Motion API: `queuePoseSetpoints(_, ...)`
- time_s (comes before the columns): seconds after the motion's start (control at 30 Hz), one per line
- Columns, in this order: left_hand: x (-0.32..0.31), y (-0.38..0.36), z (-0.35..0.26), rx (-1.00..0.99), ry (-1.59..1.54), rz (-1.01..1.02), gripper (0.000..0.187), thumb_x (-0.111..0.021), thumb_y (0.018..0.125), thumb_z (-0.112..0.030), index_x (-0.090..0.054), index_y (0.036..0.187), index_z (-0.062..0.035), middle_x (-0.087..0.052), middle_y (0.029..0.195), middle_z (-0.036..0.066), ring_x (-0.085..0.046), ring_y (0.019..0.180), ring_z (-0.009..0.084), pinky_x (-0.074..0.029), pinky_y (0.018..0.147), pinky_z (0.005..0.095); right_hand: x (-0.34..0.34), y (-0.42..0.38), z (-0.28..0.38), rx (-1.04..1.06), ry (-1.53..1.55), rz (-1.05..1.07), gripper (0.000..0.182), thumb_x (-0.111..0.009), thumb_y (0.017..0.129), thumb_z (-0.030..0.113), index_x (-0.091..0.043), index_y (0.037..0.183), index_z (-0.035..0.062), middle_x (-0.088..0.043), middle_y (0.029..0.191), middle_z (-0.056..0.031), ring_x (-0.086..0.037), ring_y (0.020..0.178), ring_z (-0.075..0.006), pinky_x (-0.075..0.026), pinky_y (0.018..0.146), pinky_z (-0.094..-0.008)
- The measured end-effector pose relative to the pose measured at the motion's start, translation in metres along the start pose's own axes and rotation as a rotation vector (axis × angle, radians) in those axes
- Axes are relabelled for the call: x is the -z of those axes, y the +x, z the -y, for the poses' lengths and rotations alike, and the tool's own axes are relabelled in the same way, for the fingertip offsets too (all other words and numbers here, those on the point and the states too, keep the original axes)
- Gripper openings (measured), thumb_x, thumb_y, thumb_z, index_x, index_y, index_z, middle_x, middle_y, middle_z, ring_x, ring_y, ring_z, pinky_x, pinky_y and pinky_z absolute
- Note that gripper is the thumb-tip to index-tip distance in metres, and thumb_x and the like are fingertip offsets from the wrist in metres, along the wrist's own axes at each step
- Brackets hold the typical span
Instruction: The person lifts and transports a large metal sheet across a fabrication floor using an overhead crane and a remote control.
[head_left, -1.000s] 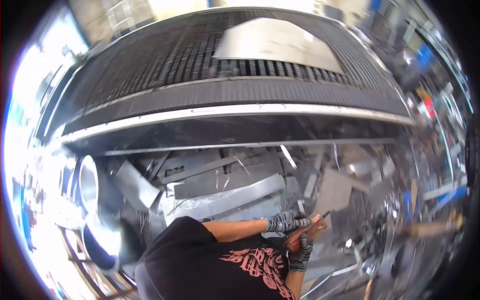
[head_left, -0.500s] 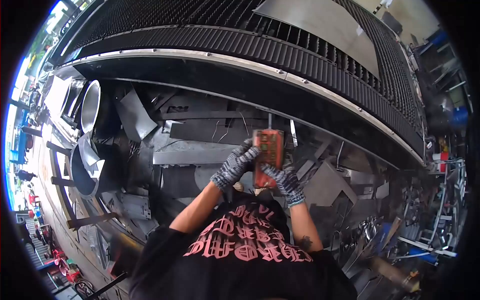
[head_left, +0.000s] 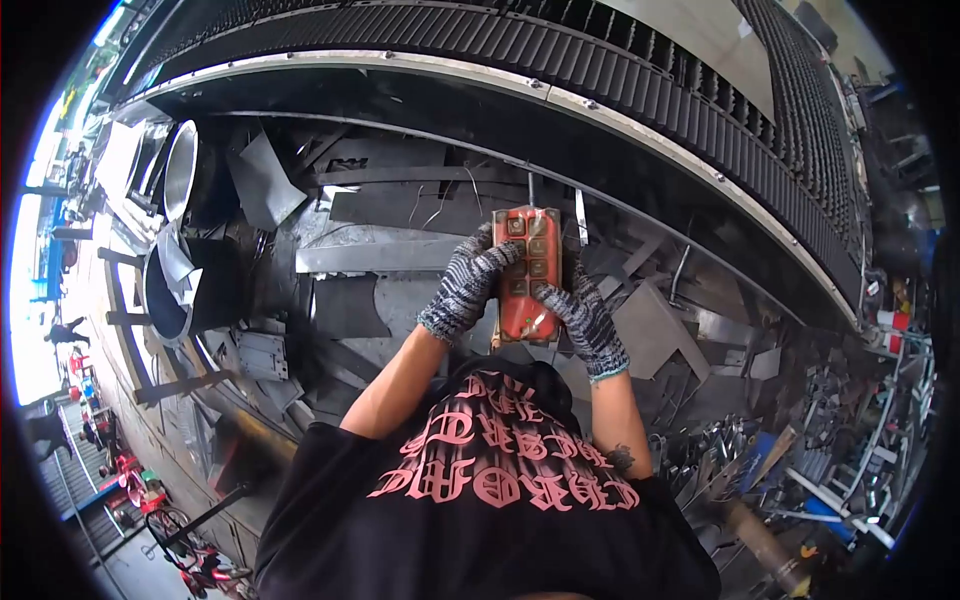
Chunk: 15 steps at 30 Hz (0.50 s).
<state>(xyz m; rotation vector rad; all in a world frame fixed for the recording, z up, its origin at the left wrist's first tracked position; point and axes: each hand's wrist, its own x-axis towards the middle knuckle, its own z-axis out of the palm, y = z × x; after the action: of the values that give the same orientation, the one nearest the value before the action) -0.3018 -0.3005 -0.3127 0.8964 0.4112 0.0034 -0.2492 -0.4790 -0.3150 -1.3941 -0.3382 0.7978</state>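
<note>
A red remote control (head_left: 528,275) with rows of dark buttons is held upright in front of my chest by both hands. My left hand (head_left: 467,283), in a grey knitted glove, grips its left side with the thumb over the upper buttons. My right hand (head_left: 585,318), gloved the same way, holds the lower right side, thumb resting on the face. A thin antenna sticks up from the top of the remote control.
Below lies a heap of scrap metal sheets (head_left: 370,260) and offcuts. A large slatted machine bed (head_left: 620,70) with a pale rim curves across the top. Round metal drums (head_left: 175,290) stand at left, racks of metal parts (head_left: 850,470) at right.
The remote control came up from low at my right side to the middle in front of me; both hands now grip it upright, with the left thumb on the buttons.
</note>
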Motion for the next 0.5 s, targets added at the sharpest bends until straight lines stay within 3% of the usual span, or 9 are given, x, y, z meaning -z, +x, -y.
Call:
queuePoseSetpoints(0.07, -0.003, -0.003, 0.009, 0.006, 0.053, -0.018, 0.043, -0.066, 0.082, -0.017, -0.054, 0.122, -0.0039, -0.063, 0.109, 0.008, -0.06, 0.097, 0.0163, -0.05, 0.086, 0.03, 0.007, -0.004, -0.005, -0.009, -0.005, -0.033, 0.054, -0.065, 0.085, 0.017, -0.044, 0.133, 0.0007, -0.056, 0.125, -0.0113, -0.054, 0.112, -0.0182, -0.042, 0.097, -0.0312)
queuePoseSetpoints(0.23, -0.008, -0.017, 0.015, -0.01, 0.072, -0.091, 0.05, -0.067, 0.083, -0.021, -0.05, 0.128, -0.0041, -0.061, 0.114, 0.008, -0.058, 0.102, 0.017, -0.048, 0.09, 0.0314, 0.017, -0.004, -0.015, -0.086, 0.34, 0.145, 0.059, -0.062, 0.085, 0.014, -0.039, 0.138, 0.0028, -0.051, 0.131, -0.0104, -0.049, 0.118, -0.0188, -0.038, 0.102, -0.0319)
queuePoseSetpoints(0.27, -0.006, -0.021, 0.015, -0.019, 0.077, -0.108, 0.05, -0.067, 0.083, -0.021, -0.05, 0.128, -0.0041, -0.061, 0.114, 0.008, -0.058, 0.102, 0.017, -0.048, 0.09, 0.0314, 0.015, -0.003, -0.015, -0.088, 0.346, 0.164, 0.059, -0.062, 0.085, 0.014, -0.039, 0.138, 0.0028, -0.051, 0.131, -0.0104, -0.049, 0.118, -0.0188, -0.038, 0.102, -0.0319)
queuePoseSetpoints(0.37, -0.004, -0.035, 0.015, -0.094, 0.086, 0.002, 0.069, -0.066, 0.083, -0.02, -0.032, 0.141, -0.005, -0.05, 0.129, 0.011, -0.051, 0.116, 0.0203, -0.045, 0.096, 0.0349, 0.01, 0.001, -0.013, -0.048, 0.244, 0.154, 0.055, -0.059, 0.088, 0.015, -0.039, 0.138, 0.0028, -0.051, 0.13, -0.0103, -0.049, 0.118, -0.0186, -0.038, 0.101, -0.0315)
queuePoseSetpoints(0.47, 0.0, -0.048, 0.018, -0.027, 0.006, 0.016, 0.075, -0.067, 0.08, -0.026, -0.031, 0.142, -0.0047, -0.049, 0.132, 0.01, -0.049, 0.119, 0.0209, -0.04, 0.1, 0.0347, 0.006, 0.002, -0.02, -0.054, 0.18, 0.122, 0.053, -0.057, 0.089, 0.016, -0.04, 0.137, 0.0026, -0.051, 0.13, -0.0107, -0.05, 0.117, -0.0182, -0.039, 0.101, -0.0311)
queuePoseSetpoints(0.5, 0.002, -0.049, 0.02, -0.038, -0.02, 0.018, 0.079, -0.068, 0.079, -0.022, -0.027, 0.145, -0.0066, -0.047, 0.135, 0.01, -0.048, 0.12, 0.0213, -0.039, 0.101, 0.0346, 0.005, 0.004, -0.023, -0.053, 0.175, 0.134, 0.053, -0.057, 0.089, 0.016, -0.04, 0.137, 0.0026, -0.051, 0.13, -0.0107, -0.05, 0.117, -0.0182, -0.039, 0.101, -0.0311)
